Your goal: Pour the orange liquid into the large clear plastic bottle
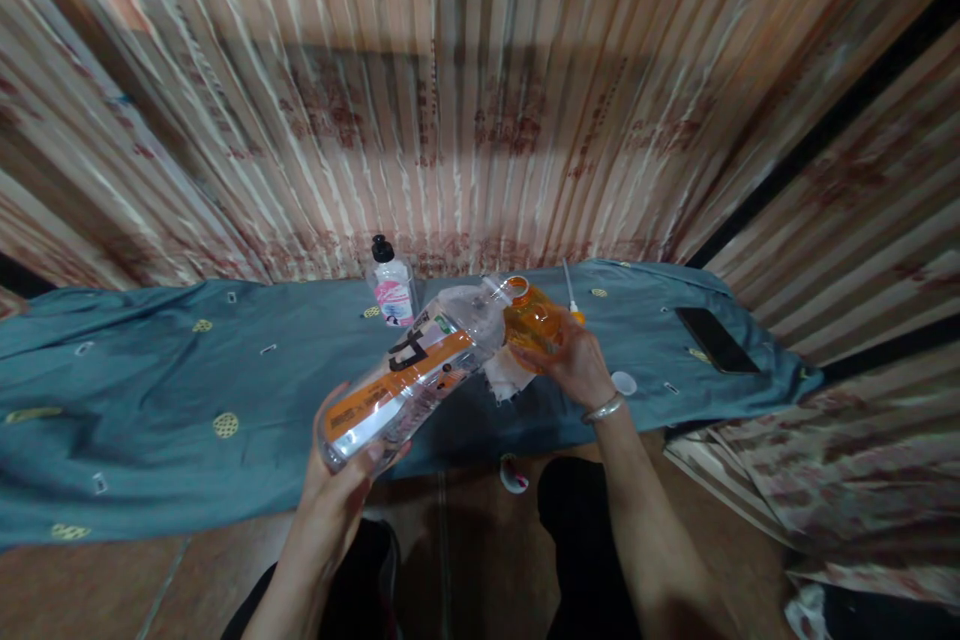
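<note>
My left hand (341, 480) grips the base of a clear plastic bottle (409, 375) with an orange and white label, tilted so its open mouth points up and right. My right hand (574, 360) is closed around a small orange bottle (534, 318) whose open rim meets the mouth of the clear bottle. A white cloth or tissue (506, 375) hangs under my right hand. A bangle sits on my right wrist.
A teal cloth (187, 390) covers the floor in front of a striped curtain. On it stand a small white bottle with a black cap (391, 282), a white cap (623, 382), a thin white stick (570, 288) and a black phone (716, 340). A small white object (514, 473) lies near my knees.
</note>
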`<act>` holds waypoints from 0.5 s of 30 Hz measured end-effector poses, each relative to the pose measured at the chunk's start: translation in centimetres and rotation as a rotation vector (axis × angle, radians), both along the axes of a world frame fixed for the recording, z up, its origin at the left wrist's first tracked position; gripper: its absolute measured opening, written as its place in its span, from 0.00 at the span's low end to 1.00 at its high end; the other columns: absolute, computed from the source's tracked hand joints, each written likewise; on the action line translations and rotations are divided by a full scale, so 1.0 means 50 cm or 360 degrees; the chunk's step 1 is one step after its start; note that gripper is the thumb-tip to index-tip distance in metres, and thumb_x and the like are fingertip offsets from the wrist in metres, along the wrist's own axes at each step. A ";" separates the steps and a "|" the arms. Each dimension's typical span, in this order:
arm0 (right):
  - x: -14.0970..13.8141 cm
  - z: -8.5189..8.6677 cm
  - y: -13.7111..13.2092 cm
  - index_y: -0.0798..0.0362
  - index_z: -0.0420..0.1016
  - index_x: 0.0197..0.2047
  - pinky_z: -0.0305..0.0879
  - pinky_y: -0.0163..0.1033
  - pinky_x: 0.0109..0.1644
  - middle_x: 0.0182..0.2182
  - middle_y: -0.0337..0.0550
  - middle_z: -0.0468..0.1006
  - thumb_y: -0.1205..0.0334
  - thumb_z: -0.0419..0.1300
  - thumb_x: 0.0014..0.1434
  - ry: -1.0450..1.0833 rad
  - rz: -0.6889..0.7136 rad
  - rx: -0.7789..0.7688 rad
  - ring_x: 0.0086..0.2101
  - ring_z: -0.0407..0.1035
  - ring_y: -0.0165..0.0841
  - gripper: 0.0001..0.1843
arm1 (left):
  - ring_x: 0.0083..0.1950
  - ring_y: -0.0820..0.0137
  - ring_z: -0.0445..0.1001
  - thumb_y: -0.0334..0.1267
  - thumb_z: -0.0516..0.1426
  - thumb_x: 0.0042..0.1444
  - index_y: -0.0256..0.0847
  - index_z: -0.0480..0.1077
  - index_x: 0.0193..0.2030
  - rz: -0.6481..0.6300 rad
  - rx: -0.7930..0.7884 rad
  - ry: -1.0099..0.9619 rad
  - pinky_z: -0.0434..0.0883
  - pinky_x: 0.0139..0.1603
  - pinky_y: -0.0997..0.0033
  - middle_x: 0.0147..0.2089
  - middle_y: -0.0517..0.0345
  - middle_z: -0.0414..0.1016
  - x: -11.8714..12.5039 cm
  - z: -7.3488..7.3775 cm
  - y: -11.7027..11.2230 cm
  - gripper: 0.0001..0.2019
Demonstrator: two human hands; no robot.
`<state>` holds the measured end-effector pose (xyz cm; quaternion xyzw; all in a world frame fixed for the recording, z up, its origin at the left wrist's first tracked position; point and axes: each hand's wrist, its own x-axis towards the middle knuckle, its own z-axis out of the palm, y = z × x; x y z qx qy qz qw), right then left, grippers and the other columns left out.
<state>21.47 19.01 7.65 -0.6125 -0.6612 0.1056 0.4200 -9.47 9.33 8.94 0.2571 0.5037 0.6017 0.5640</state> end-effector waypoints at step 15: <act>-0.006 -0.019 0.003 0.51 0.75 0.63 0.80 0.58 0.55 0.54 0.56 0.86 0.47 0.75 0.54 -0.0063 -0.0011 0.0020 0.51 0.82 0.53 0.37 | 0.54 0.56 0.81 0.46 0.80 0.35 0.52 0.67 0.71 0.0099 0.0001 0.0071 0.84 0.42 0.65 0.60 0.53 0.81 -0.017 0.014 -0.014 0.53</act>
